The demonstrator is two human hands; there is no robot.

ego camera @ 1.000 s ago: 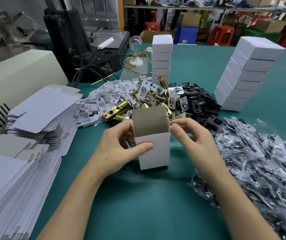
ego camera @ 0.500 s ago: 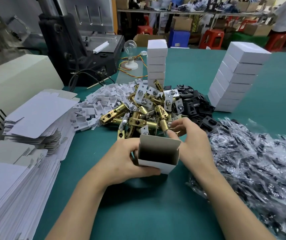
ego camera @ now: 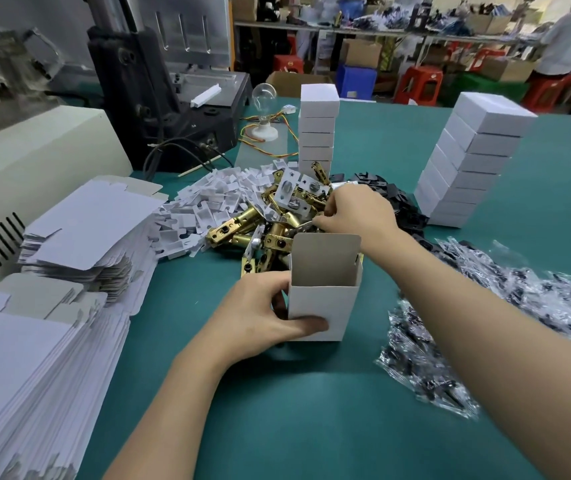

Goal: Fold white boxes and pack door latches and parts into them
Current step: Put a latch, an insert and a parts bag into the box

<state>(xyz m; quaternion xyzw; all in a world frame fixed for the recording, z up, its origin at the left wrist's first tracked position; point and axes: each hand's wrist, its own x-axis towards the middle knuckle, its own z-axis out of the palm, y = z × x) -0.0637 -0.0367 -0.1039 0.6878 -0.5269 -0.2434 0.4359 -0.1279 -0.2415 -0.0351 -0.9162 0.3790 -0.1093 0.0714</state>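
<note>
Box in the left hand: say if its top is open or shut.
Open. The box has its flap raised, inside showing.

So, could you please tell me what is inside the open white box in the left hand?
Only bare grey cardboard shows inside the open white box: its back wall and raised flap. The front wall hides its bottom, so any contents cannot be seen.

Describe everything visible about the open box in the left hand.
The small white cardboard box is held upright over the green table, just before the pile of brass door latches. Its top is open, rear flap raised, showing a grey-brown inside. The left hand grips it, thumb across the lower front face.
</note>
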